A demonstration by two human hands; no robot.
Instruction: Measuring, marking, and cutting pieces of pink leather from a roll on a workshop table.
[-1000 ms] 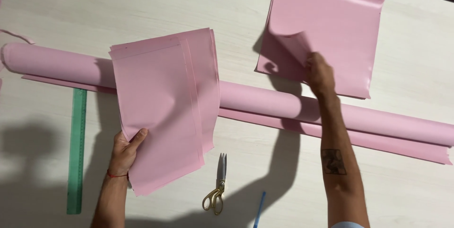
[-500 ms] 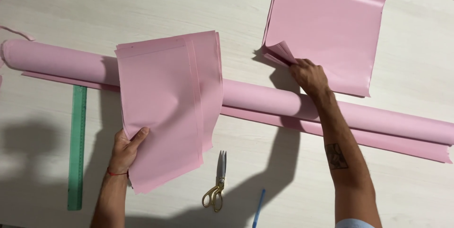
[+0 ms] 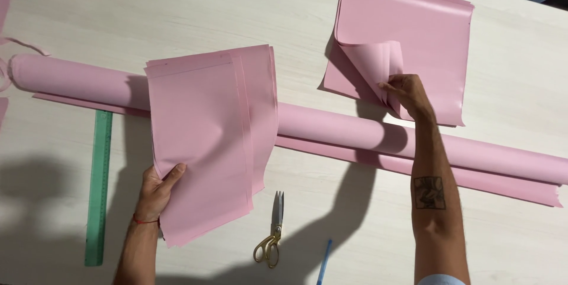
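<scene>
My left hand (image 3: pixel 157 187) grips the near left edge of a bundle of pink cut sheets (image 3: pixel 207 137), which drapes over a long pink paper roll (image 3: pixel 331 128) lying across the table. Farther right, my right hand (image 3: pixel 408 93) pinches the near left corner of a second stack of pink sheets (image 3: pixel 420 36) and curls several of its corners up and over. My right forearm crosses above the roll.
A green ruler (image 3: pixel 99 187) lies at the left, at right angles to the roll. Gold-handled scissors (image 3: pixel 272 232) and a blue pen (image 3: pixel 324 261) lie near the front edge of the pale wooden table (image 3: pixel 177 7). Pink scraps sit at the far left edge.
My right hand let the corner of the far stack down, then lifted it again, curling more sheets. The left hand kept hold of its bundle.
</scene>
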